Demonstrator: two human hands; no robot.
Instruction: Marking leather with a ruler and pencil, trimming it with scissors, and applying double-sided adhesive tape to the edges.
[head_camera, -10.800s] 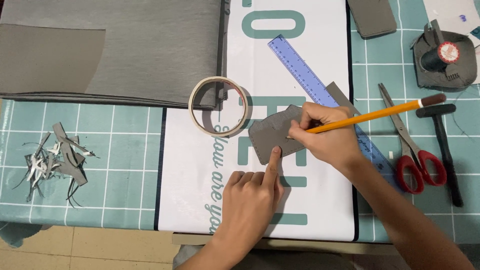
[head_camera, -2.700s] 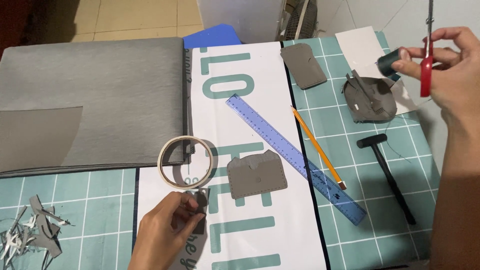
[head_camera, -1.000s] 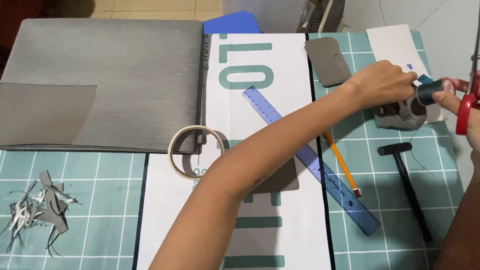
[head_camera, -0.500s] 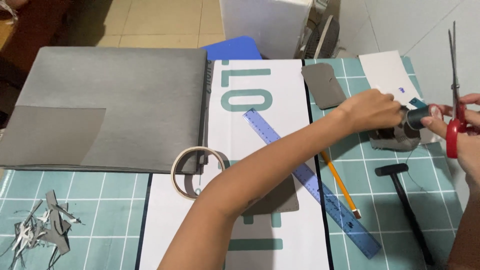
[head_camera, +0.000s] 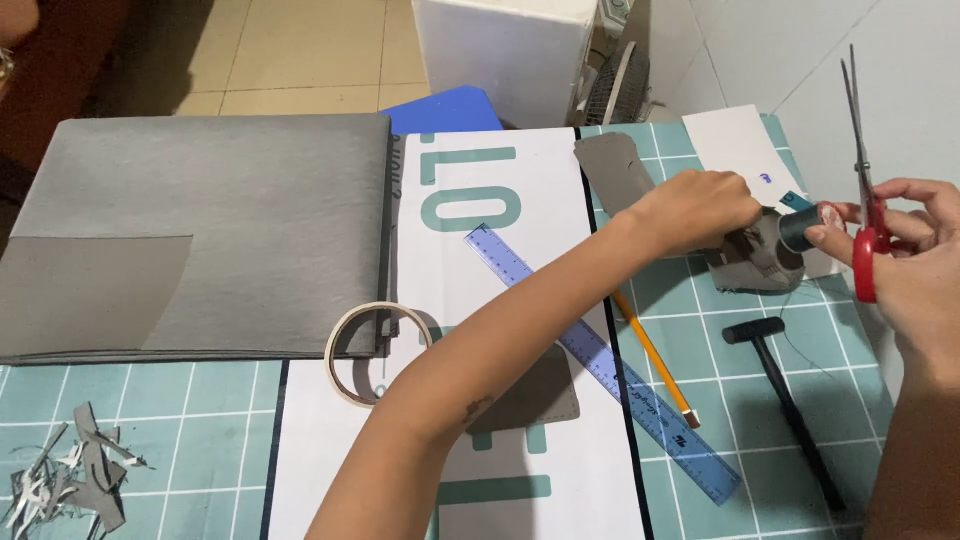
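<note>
Both hands drifted lower vs half a sec ago. L hand (head_camera: 695, 208) reached across, fingers pinched together at spool (head_camera: 797, 228). R hand (head_camera: 915, 265) gripped spool & red scissors (head_camera: 866, 210), blades up. Spool: light, rigid; thread thin — hold by ends.

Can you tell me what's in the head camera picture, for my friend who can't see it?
A person's left hand reaches across a teal grid mat to a dark thread spool that the right hand holds along with red-handled scissors. Below them lie a blue ruler, a pencil, a small black hammer and a tape roll.
</note>
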